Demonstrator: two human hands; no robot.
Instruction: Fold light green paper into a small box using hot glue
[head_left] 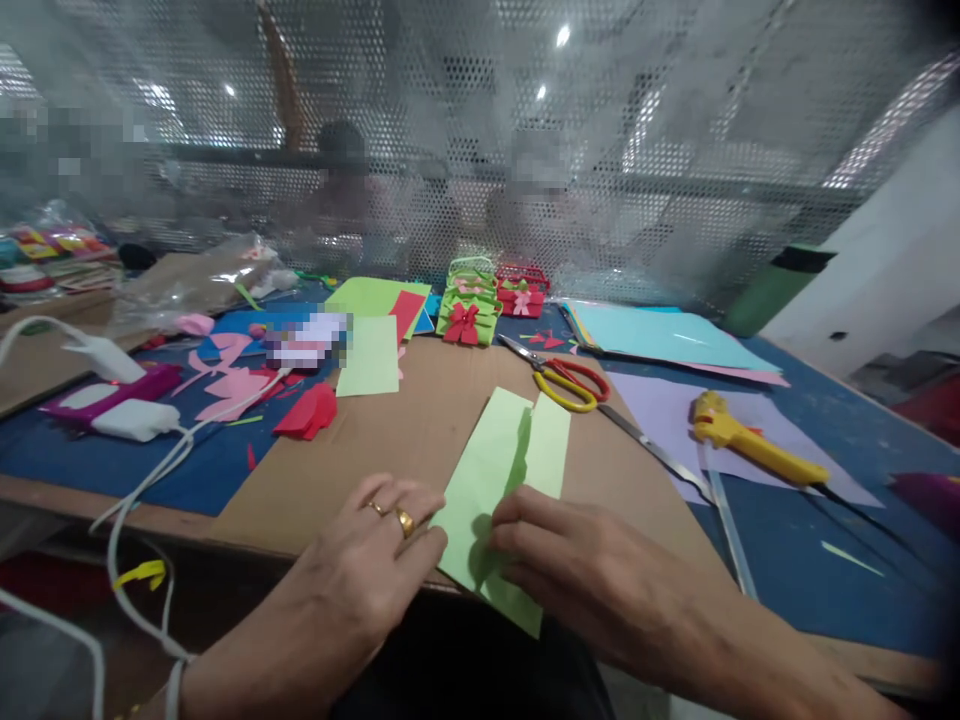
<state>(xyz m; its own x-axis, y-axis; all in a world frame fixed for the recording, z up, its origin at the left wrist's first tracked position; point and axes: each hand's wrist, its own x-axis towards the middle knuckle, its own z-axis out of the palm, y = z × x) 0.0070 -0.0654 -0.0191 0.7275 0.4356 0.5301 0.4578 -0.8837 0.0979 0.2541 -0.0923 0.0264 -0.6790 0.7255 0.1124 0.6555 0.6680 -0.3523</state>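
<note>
A light green sheet of paper (480,460) lies at an angle on the brown cardboard, its near corner past the table's front edge. One long flap on its right side stands partly raised along a crease and casts a shadow. My left hand (367,565), with rings on two fingers, has its curled fingers closed at the paper's left edge. On the right, my right hand (574,560) has its fingertips pressed together at the raised flap. Just beyond the paper lie scissors (566,385) with red and yellow handles.
A yellow glue gun (757,445) rests on a lilac sheet (645,400), near a metal ruler (660,455). Small green and red paper bags (465,310) stand at the back. Left are paper scraps (232,385), a purple power strip (112,400) and white cables. Coloured sheets (667,335) are stacked behind.
</note>
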